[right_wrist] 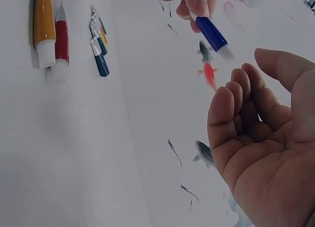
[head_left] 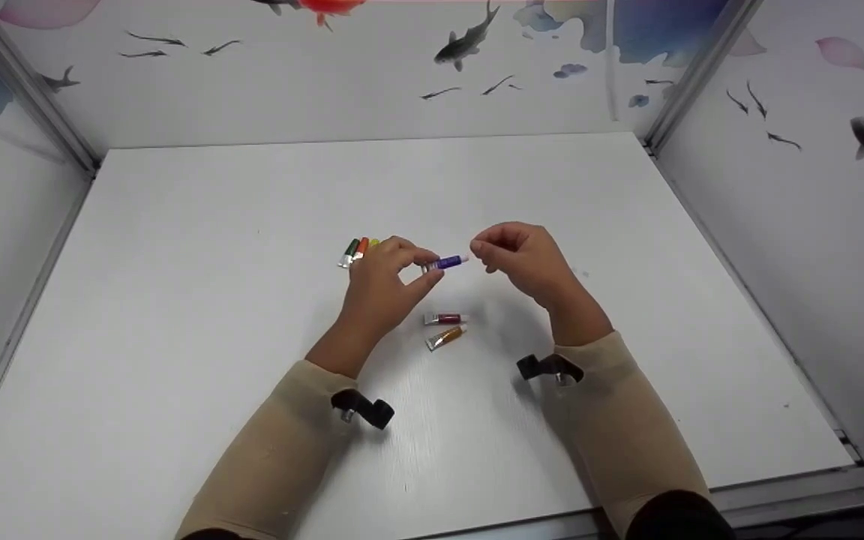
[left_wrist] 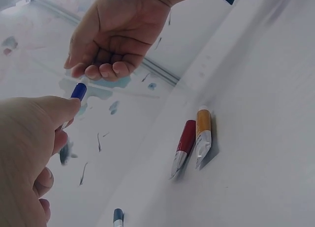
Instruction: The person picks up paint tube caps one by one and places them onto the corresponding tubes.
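My left hand (head_left: 381, 281) pinches a small blue paint tube (head_left: 450, 262) by its silver end between thumb and fingers. The tube's white cap (right_wrist: 226, 53) points toward my right hand (head_left: 526, 259). That hand is just off the cap, its fingers loosely bent and its thumb apart from them, with nothing seen between them in the right wrist view. Below the hands, a red paint tube (head_left: 447, 319) and an ochre paint tube (head_left: 447, 337) lie side by side on the white table (head_left: 177, 315).
Past my left hand lie several more paint tubes, among them a green tube (head_left: 350, 249) and an orange tube (head_left: 361, 247), partly hidden by the hand. A dark blue tube (right_wrist: 101, 64) shows near them in the right wrist view. Printed wall panels (head_left: 327, 90) border the table.
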Tool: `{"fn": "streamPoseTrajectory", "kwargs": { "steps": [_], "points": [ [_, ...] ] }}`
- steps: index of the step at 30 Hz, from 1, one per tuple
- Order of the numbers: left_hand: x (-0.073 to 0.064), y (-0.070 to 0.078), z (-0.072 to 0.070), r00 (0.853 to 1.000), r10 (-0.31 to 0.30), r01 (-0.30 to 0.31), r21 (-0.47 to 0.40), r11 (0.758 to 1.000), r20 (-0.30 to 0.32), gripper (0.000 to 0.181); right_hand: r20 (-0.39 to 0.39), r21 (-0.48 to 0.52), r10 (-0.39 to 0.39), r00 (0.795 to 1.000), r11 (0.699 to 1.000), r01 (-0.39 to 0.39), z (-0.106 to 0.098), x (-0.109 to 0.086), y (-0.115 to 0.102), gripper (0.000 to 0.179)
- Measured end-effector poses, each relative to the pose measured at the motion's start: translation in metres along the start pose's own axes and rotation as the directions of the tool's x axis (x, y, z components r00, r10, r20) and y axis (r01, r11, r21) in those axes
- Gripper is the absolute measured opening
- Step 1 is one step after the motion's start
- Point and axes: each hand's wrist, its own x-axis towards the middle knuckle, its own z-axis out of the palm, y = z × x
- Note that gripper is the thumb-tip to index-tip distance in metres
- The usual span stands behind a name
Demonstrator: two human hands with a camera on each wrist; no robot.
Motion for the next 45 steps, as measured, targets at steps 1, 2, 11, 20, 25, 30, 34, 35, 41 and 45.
{"fn": "streamPoseTrajectory", "kwargs": {
  "steps": [1,2,11,20,25,30,34,35,41,45],
  "points": [
    [0.000,0.000,0.001,1.000,-0.009,0.009,0.006,1.000,0.006,0.023,-0.005,0.001,0.001,1.000,1.000,-0.001,-0.001,0.000,0.000,0.023],
    [0.000,-0.001,0.002,1.000,-0.019,0.019,0.014,1.000,0.012,0.023,-0.008,0.002,-0.001,1.000,1.000,0.001,-0.001,0.000,0.001,0.022],
    [0.000,-0.004,0.009,0.993,-0.087,0.081,0.078,0.994,0.077,0.022,-0.022,0.006,-0.011,1.000,1.000,0.011,-0.004,0.000,0.002,0.022],
    [0.000,-0.009,0.014,0.985,-0.119,0.104,0.115,0.988,0.125,0.020,-0.049,0.043,-0.007,0.999,0.999,0.009,-0.009,0.000,0.001,0.025],
    [0.000,-0.012,0.018,0.977,-0.138,0.113,0.154,0.982,0.165,0.019,-0.065,0.064,-0.011,0.998,0.998,0.015,-0.013,0.000,0.002,0.028],
    [0.001,-0.013,0.024,0.968,-0.166,0.131,0.185,0.974,0.190,0.019,-0.070,0.054,-0.006,0.998,0.998,0.009,-0.015,-0.002,0.002,0.026],
    [0.001,-0.014,0.028,0.963,-0.173,0.132,0.196,0.972,0.205,0.018,-0.074,0.051,-0.010,0.997,0.999,0.014,-0.015,-0.002,0.001,0.027],
    [0.001,-0.014,0.029,0.963,-0.172,0.131,0.197,0.972,0.208,0.018,-0.075,0.052,-0.013,0.997,0.998,0.017,-0.015,-0.002,0.001,0.028],
    [-0.001,-0.017,0.033,0.958,-0.171,0.122,0.215,0.969,0.230,0.016,-0.081,0.057,-0.018,0.997,0.998,0.022,-0.015,-0.001,0.001,0.030],
    [-0.002,-0.020,0.034,0.953,-0.181,0.128,0.217,0.968,0.244,0.016,-0.087,0.066,-0.017,0.996,0.998,0.023,-0.017,-0.002,0.000,0.032]
  ]
}}
